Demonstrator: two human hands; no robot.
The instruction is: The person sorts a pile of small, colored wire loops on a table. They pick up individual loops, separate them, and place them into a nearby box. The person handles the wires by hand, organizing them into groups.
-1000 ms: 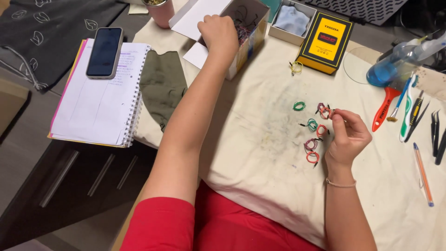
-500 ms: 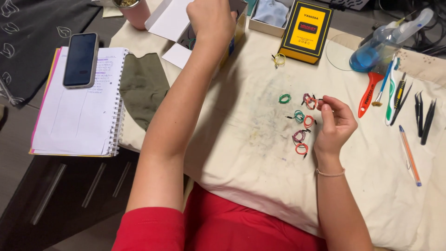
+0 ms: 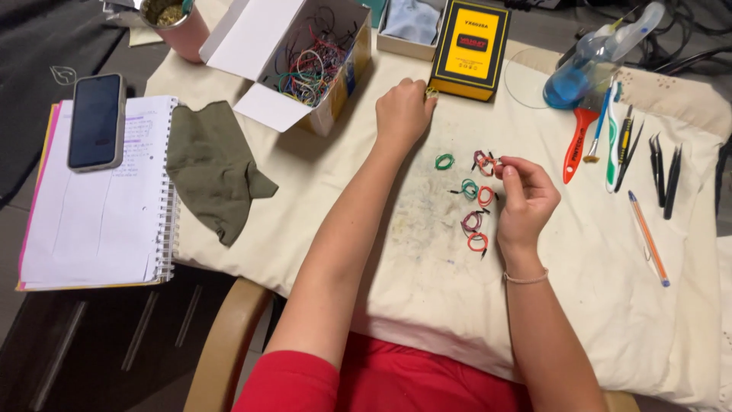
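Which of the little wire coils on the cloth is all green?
The green wire coil, lying alone at the upper left of the cluster, between the left hand and right hand. The others are red, teal or dark.

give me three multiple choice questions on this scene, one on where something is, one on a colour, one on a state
1. Where does the phone lie?
A on the spiral notebook
B in the white box
C on the cream cloth

2. What colour is the lone wire loop nearest the left hand?
A yellow
B green
C white

3. How is the white box of wires?
A taped shut
B tipped upside down
C open

Key: 1 A, the phone rests on the lined page; 2 B, the coil is plainly green; 3 C, its lid is folded back and wires show inside.
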